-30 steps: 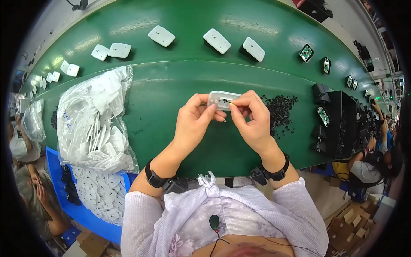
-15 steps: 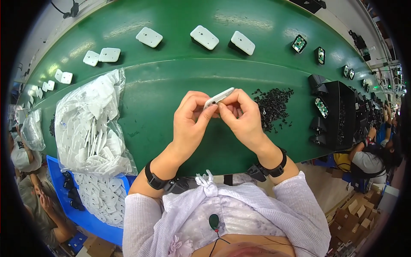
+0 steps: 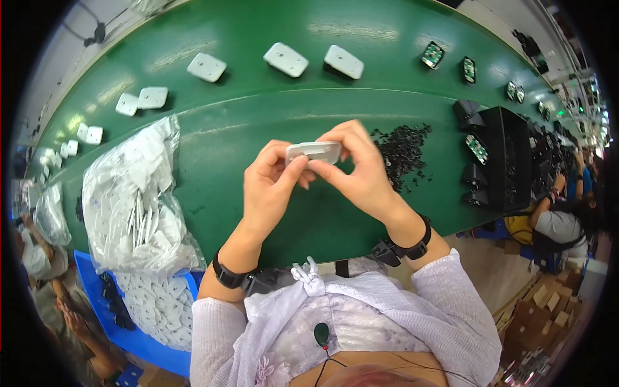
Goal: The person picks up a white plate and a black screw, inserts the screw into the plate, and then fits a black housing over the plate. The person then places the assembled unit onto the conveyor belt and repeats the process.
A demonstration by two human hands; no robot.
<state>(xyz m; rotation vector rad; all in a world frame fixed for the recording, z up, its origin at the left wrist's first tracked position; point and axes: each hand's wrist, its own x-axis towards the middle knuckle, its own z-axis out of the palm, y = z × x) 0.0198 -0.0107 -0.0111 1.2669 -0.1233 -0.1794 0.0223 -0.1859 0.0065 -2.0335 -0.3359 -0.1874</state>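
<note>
Between both hands, above the green table, I hold a small white plastic cover plate with rounded corners. My left hand pinches its left end, the thumb on the near face. On the right end, my right hand grips it with thumb and fingers. A raised or recessed shape shows on the face turned toward me. Just right of my right hand lies a loose heap of small black parts. Left of my hands is a clear plastic bag full of similar white plates.
A blue bin with more white plates stands below the bag. White-covered units and open units with green circuit boards line the far strip. At right is a black box beside black housings. Other people sit at both sides.
The white plate has turned from edge-on and slanted to nearly level, its broad face now toward me. Both hands have shifted slightly left. The whole view has also moved a little.
</note>
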